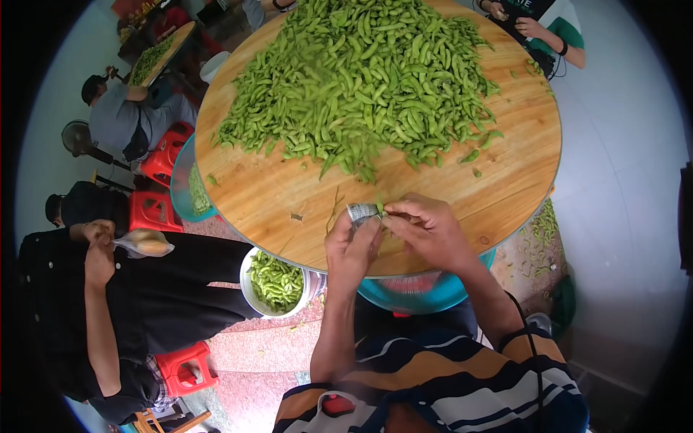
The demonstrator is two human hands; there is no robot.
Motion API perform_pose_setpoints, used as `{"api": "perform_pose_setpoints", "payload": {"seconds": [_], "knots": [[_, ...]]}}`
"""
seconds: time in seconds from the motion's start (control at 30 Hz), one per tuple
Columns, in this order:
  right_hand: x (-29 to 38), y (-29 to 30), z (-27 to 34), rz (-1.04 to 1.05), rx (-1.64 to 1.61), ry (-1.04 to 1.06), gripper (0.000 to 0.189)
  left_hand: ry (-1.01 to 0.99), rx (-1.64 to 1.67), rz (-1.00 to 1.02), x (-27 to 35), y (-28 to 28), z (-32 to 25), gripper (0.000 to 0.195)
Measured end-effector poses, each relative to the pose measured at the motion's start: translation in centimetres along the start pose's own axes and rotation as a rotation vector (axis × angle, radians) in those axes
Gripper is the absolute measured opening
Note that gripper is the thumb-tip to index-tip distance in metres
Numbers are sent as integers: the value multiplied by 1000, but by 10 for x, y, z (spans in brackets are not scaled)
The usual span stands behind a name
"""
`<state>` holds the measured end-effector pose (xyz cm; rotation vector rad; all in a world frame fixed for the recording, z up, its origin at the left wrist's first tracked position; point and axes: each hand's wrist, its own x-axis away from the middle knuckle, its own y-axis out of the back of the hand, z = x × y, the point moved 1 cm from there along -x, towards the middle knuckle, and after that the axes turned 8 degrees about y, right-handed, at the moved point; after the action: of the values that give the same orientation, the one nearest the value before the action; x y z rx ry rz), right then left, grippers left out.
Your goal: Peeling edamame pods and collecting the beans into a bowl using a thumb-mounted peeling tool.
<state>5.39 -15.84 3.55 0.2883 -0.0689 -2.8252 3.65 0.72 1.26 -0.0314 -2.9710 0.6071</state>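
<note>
A large heap of green soybean pods (357, 81) covers the far part of a round wooden table (270, 216). At the near edge, my left hand (352, 243) has a wrap of printed paper or tape (361, 212) around a finger or thumb. My right hand (427, 227) pinches a small green pod (380, 208) between thumb and fingertips, right against that wrap. Both hands meet just above the tabletop. Below the near edge, partly hidden by the table and my right forearm, is a turquoise basket (427, 297).
A white bucket of pods (276, 284) stands left of me, beside a person in black holding a plastic bag (145, 243). Red stools (187, 368) and a teal basin (189, 189) are at the left. Another person (541, 32) is at the far right; pods litter the floor (541, 238).
</note>
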Motion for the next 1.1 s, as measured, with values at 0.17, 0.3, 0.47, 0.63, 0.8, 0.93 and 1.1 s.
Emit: {"api": "perform_pose_setpoints", "payload": {"seconds": [0.17, 0.3, 0.47, 0.63, 0.8, 0.93, 1.1], "knots": [[-5, 10, -2, 65, -204, -151, 28, -10, -63, 67, 5, 5, -5, 8], [-12, 14, -8, 128, -327, -236, 29, -47, -162, 82, 6, 6, -8, 8], [-18, 17, -9, 165, -359, -297, 24, -40, -191, 117, 6, 6, -9, 8], [-18, 9, -4, 173, -182, -203, 15, -134, -299, 77, 2, 8, 0, 8], [-14, 4, -17, 38, -245, -252, 13, 24, -120, 42, 1, 13, 1, 5], [-13, 8, -23, 30, -225, -209, 14, 67, -94, 39, -1, 14, -1, 4], [-16, 2, -18, 12, -294, -180, 23, 103, -102, 8, 2, 5, -9, 7]]}}
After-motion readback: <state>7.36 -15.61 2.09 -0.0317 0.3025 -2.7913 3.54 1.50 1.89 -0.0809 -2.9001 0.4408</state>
